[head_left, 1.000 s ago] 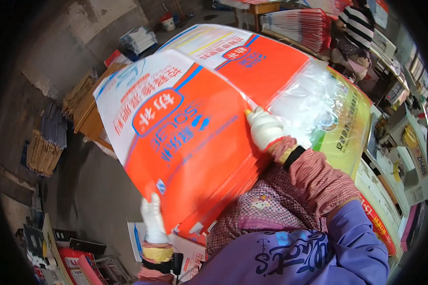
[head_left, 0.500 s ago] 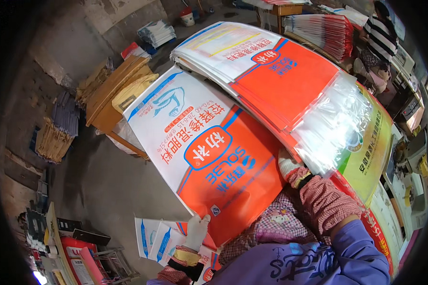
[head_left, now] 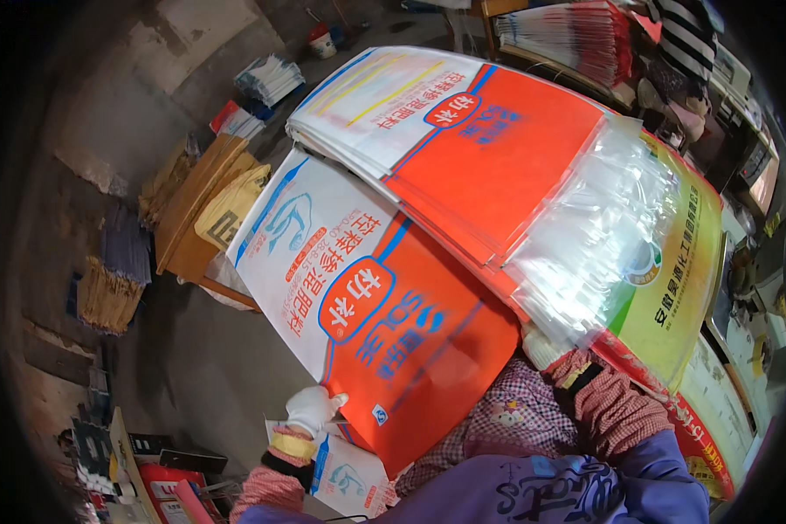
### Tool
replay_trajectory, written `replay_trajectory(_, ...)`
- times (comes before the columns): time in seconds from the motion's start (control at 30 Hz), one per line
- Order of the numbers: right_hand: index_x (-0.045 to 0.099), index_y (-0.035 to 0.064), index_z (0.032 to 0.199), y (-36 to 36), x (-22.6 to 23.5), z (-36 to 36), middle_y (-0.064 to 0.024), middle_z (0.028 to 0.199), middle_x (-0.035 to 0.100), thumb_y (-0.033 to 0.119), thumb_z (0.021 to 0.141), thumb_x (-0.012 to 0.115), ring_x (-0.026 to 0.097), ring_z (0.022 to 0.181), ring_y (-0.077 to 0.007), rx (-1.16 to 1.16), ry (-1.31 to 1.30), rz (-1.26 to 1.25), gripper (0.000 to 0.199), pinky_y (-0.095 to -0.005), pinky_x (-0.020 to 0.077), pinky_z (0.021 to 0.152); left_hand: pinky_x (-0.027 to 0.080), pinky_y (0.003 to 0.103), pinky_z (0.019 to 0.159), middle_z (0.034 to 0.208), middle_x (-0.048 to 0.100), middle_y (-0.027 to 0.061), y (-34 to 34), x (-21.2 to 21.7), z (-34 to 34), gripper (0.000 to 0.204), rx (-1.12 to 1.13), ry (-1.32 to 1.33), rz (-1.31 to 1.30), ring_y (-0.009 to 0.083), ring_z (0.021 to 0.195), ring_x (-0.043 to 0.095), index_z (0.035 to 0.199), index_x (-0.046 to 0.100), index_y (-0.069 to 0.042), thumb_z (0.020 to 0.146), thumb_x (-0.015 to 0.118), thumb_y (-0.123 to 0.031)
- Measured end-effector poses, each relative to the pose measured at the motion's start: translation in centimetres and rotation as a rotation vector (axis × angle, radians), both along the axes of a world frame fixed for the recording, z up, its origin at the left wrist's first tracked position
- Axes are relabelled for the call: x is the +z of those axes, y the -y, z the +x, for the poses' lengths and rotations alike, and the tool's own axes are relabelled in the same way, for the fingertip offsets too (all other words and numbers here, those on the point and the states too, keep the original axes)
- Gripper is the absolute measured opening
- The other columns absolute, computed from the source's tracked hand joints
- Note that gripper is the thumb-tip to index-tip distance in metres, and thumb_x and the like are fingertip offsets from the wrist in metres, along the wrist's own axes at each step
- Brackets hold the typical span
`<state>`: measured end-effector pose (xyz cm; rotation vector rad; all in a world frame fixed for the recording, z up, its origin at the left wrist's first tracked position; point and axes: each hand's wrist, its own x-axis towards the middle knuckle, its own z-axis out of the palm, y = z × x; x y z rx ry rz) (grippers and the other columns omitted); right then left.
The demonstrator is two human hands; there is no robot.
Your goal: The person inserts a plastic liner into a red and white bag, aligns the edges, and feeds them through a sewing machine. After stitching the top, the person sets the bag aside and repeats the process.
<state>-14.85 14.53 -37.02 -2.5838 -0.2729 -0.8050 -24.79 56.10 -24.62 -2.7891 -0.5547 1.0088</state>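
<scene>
A flat white-and-orange printed sack (head_left: 428, 367) slants across my lap, its upper edge against a tall stack of similar sacks (head_left: 533, 148). My left hand (head_left: 313, 410), in a white glove, pinches the sack's lower left edge with the thumb on top. At the sack's right edge, beside the stack, my gloved right hand (head_left: 543, 348) is closed on it; its fingertips are partly hidden. Clear plastic liners (head_left: 585, 236) stick out from the stack's right end. Below my left hand lie more white-and-orange sacks (head_left: 349, 476), partly covered.
Under the liners is a yellow-green printed sack (head_left: 672, 279). Left of the stack stands a wooden board (head_left: 196, 205) with a yellow sack (head_left: 231, 205). Bundled sacks (head_left: 113, 293) lean by the left wall. A person in a striped top (head_left: 686, 39) is at the far right.
My left hand has moved left, drawing the sack's lower left edge with it. My right hand stays by the stack's edge. The whole view has shifted a little.
</scene>
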Motion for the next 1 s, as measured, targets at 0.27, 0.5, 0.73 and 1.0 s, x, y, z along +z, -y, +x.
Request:
replay_trajectory(0.27,0.064,0.0114,0.104,1.3,3.3,-2.6,-0.0133,0.098,0.062,0.006,0.079,0.053,0.059,0.092,-0.0332,0.087,-0.135,0.113,0.028,-0.0430,0.0473,0.082,0.050,0.042,0.066,0.077,0.066,0.0169,11.8,10.7,15.8,0.028,-0.677,0.071,-0.400,0.0347,0.074,0.064,0.084,0.067,-0.006,0.081,0.061,-0.034)
replay_trajectory(0.5,0.060,0.0145,0.115,2.6,11.3,-5.5,-0.0123,0.120,0.058,0.006,0.080,0.051,0.055,0.112,-0.0322,0.166,-0.547,0.022,0.037,-0.0411,0.0495,0.086,0.049,0.033,0.073,0.083,0.066,0.0125,30.3,12.5,23.6,0.023,-0.944,0.554,-0.757,0.0235,0.081,0.063,0.092,0.064,0.001,0.080,0.067,-0.019)
replay_trajectory(0.73,0.062,0.0177,0.120,8.7,20.2,-5.8,-0.0086,0.106,0.067,0.028,0.086,0.058,0.063,0.097,-0.0258,0.653,-0.974,0.044,0.036,-0.0357,0.0491,0.084,0.047,0.040,0.072,0.082,0.063,0.0173,34.0,7.3,29.2,0.017,-0.883,0.698,-0.859,0.0331,0.080,0.060,0.084,0.062,0.000,0.078,0.067,-0.014)
replay_trajectory(1.0,0.055,-0.0010,0.115,11.3,21.8,6.2,-0.0147,0.107,0.063,0.032,0.088,0.065,0.065,0.079,-0.0232,-0.089,-0.931,1.670,0.044,-0.0364,0.0539,0.073,0.047,0.041,0.067,0.077,0.057,0.0147,31.3,8.4,22.8,0.010,-1.261,0.748,-0.936,0.0326,0.074,0.057,0.079,0.059,-0.002,0.074,0.065,-0.008)
